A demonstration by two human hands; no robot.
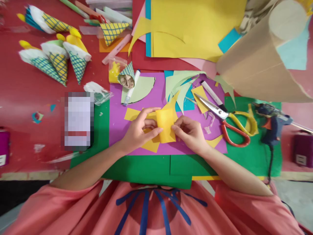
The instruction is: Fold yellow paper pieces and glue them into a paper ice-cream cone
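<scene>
Curved yellow paper is held above the purple sheet, its opposite edges pinched by the fingers of the left hand and right hand, apparently so that its curve is kept, with scissors laid within reach.

No words or numbers can be read. Print on the pink stick is too blurred; marks on the white patches of the left purple box and right purple box are illegible; the pale panel is pixelated.
</scene>
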